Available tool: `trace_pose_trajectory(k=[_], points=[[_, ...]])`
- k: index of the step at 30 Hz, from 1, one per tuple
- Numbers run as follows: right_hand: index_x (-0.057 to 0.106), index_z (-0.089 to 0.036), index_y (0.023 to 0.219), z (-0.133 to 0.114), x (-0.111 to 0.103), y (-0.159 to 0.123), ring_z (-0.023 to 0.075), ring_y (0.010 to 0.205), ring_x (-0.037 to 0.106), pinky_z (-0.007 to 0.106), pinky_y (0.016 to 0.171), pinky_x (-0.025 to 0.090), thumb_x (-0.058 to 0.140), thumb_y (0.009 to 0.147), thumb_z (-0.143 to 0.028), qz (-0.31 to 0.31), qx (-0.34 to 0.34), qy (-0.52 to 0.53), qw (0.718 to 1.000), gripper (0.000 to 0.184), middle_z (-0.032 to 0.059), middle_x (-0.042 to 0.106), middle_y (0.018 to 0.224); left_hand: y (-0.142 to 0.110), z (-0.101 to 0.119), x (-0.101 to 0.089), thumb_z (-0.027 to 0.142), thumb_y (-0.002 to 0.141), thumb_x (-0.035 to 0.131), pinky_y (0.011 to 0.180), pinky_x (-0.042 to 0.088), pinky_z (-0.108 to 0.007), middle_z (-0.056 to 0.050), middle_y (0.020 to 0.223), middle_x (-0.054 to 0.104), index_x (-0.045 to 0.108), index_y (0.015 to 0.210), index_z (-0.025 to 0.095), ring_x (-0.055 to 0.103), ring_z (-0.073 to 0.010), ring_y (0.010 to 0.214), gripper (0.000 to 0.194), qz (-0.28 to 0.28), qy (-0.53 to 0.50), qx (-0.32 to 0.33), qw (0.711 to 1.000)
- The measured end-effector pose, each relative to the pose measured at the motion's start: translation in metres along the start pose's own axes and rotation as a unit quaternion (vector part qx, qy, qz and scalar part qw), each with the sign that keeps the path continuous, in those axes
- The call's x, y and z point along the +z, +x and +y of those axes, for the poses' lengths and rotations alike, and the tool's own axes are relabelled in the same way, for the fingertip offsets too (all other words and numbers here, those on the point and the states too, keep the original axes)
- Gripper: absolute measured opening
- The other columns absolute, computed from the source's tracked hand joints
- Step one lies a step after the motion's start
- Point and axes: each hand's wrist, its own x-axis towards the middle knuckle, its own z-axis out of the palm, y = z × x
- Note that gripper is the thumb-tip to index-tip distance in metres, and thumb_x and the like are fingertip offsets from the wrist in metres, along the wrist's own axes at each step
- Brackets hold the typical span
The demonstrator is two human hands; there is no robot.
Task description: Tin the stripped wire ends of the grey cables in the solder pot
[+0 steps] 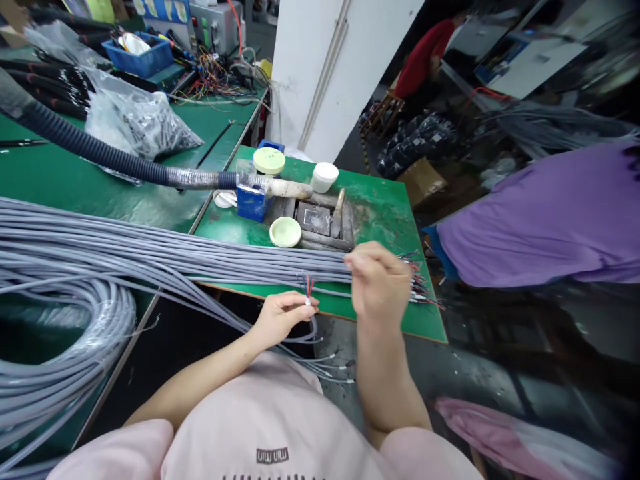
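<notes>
My left hand (284,316) pinches a grey cable (313,328) close to its end. Above the fingers, red and dark thin wires (309,287) fan out from the cable's stripped tip. My right hand (379,283) is raised to the right, its fingers curled together and slightly blurred; whatever they hold, if anything, is hidden. Behind both hands a thick bundle of grey cables (240,257) runs across the green bench, its bared red and dark wire ends (423,287) lying past my right hand. More loose cable ends (333,363) hang below the bench edge, near my lap.
A soldering pot (317,218) sits in the green bench (380,200), with a fume hose (135,167) reaching over it. Nearby stand a pale green dish (285,232), a white tub (325,177) and a blue box (251,203). Coiled cables (110,333) lie left. A person in purple (540,220) is at right.
</notes>
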Motion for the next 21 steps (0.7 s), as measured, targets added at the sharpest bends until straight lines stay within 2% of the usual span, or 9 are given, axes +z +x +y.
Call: trace_pose_trajectory(k=[2,5,7,11,14,15,17,19,21], points=[[0.067,-0.024,0.061,-0.002,-0.004,0.003,0.0147,0.059,0.052,0.03,0.058,0.04,0.059,0.074,-0.016,0.003,-0.006,-0.011,1.0,0.017,-0.0009,0.058,0.06,0.0,-0.002,-0.001,0.037,0.069,0.078,0.06,0.048,-0.025,-0.004,0.071,0.068,0.078,0.08,0.017,0.059,-0.0112,0.058,0.023,0.022,0.003,-0.009,1.0],[0.071,-0.022,0.071,-0.001,-0.002,0.0,0.0148,0.062,0.054,0.029,0.059,0.042,0.067,0.073,-0.022,-0.164,0.004,-0.129,0.978,0.004,-0.0006,0.061,0.064,0.001,-0.001,-0.001,0.037,0.069,0.078,0.061,0.047,-0.025,-0.003,0.066,0.066,0.077,0.076,0.017,0.057,-0.0119,0.059,0.021,0.032,0.025,0.014,0.999],[0.071,-0.022,0.073,0.002,0.004,-0.007,0.0151,0.064,0.053,0.03,0.062,0.043,0.07,0.072,-0.024,-0.228,-0.02,-0.188,0.955,0.002,-0.0008,0.06,0.063,0.003,0.0,0.0,0.036,0.069,0.078,0.062,0.046,-0.025,-0.003,0.064,0.064,0.076,0.072,0.017,0.056,-0.0124,0.061,0.02,0.024,0.047,0.036,0.998],[0.062,-0.021,0.057,0.007,0.01,-0.011,0.0132,0.057,0.049,0.029,0.059,0.041,0.063,0.08,-0.023,-0.178,-0.05,-0.199,0.962,0.024,-0.0015,0.056,0.055,0.004,0.001,0.0,0.038,0.069,0.077,0.06,0.046,-0.025,-0.003,0.068,0.065,0.077,0.077,0.017,0.056,-0.012,0.061,0.023,0.03,0.059,0.052,0.996],[0.067,-0.021,0.063,0.007,0.003,-0.004,0.0121,0.056,0.05,0.027,0.055,0.04,0.063,0.082,-0.023,-0.118,-0.017,-0.151,0.981,0.02,-0.0016,0.057,0.058,0.003,0.0,-0.003,0.041,0.069,0.077,0.06,0.047,-0.024,-0.004,0.07,0.066,0.077,0.082,0.016,0.057,-0.0115,0.06,0.028,0.037,0.058,0.035,0.997],[0.07,-0.021,0.067,0.007,-0.001,-0.001,0.012,0.057,0.051,0.027,0.055,0.041,0.064,0.081,-0.023,-0.13,-0.006,-0.137,0.982,0.015,-0.0015,0.058,0.061,0.002,0.0,-0.004,0.042,0.07,0.076,0.061,0.048,-0.025,-0.004,0.07,0.066,0.077,0.083,0.015,0.058,-0.0115,0.06,0.03,0.032,0.059,0.027,0.997],[0.074,-0.021,0.076,0.007,-0.006,0.004,0.0122,0.06,0.055,0.026,0.057,0.043,0.069,0.076,-0.022,-0.217,0.017,-0.121,0.968,0.005,-0.0016,0.061,0.065,0.001,0.0,-0.005,0.044,0.072,0.074,0.062,0.049,-0.025,-0.004,0.068,0.065,0.077,0.082,0.014,0.059,-0.0119,0.059,0.032,0.018,0.069,0.021,0.997],[0.075,-0.021,0.08,0.009,-0.006,0.006,0.0126,0.062,0.057,0.026,0.059,0.045,0.074,0.07,-0.02,-0.306,0.036,-0.114,0.944,0.01,-0.0013,0.062,0.067,0.0,0.001,-0.005,0.046,0.073,0.072,0.063,0.049,-0.026,-0.004,0.066,0.064,0.076,0.078,0.014,0.059,-0.0126,0.061,0.033,0.004,0.084,0.031,0.996],[0.074,-0.02,0.074,0.012,-0.004,0.003,0.0123,0.06,0.057,0.026,0.057,0.045,0.073,0.07,-0.018,-0.32,0.048,-0.108,0.94,0.004,-0.0009,0.062,0.066,0.0,0.001,-0.005,0.047,0.074,0.072,0.064,0.05,-0.025,-0.003,0.065,0.064,0.077,0.079,0.015,0.059,-0.0126,0.062,0.033,-0.007,0.084,0.038,0.996]])
